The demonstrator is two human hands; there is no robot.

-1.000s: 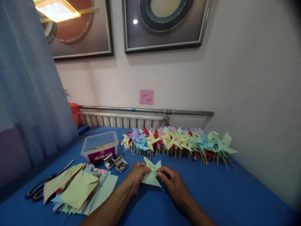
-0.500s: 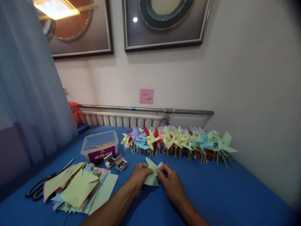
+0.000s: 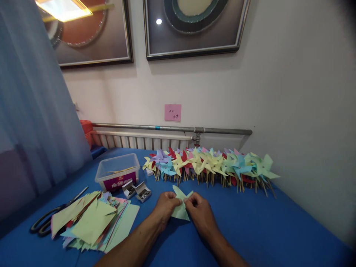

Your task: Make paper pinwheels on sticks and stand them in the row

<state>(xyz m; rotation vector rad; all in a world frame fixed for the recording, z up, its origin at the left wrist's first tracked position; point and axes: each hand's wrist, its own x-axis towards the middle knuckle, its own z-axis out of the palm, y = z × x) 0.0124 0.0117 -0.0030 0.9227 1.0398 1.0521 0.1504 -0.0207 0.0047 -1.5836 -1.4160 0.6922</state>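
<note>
Between my hands is a light green paper pinwheel (image 3: pixel 180 212), its blades partly folded in toward the middle. My left hand (image 3: pixel 167 205) pinches its left side, the thumb pressed near the centre. With thumb and fingertips, my right hand (image 3: pixel 198 208) grips the right side close to the centre. Whether a pin is in those fingers is too small to tell. Left of my hands lie two small open boxes of metal pushpins (image 3: pixel 144 194), and nearer me a pile of cut coloured paper (image 3: pixel 94 224).
Finished pinwheels on sticks (image 3: pixel 208 163) stand in a long row along the back of the blue table (image 3: pixel 250 226). A clear plastic tub (image 3: pixel 118 163) holds a few thin sticks. Black-handled scissors (image 3: pixel 47 218) lie at the left, beside a blue curtain (image 3: pixel 41 111).
Both hands stay at nearly the same spot on the green paper, with only slight finger movement. The whole view has shifted a little.
</note>
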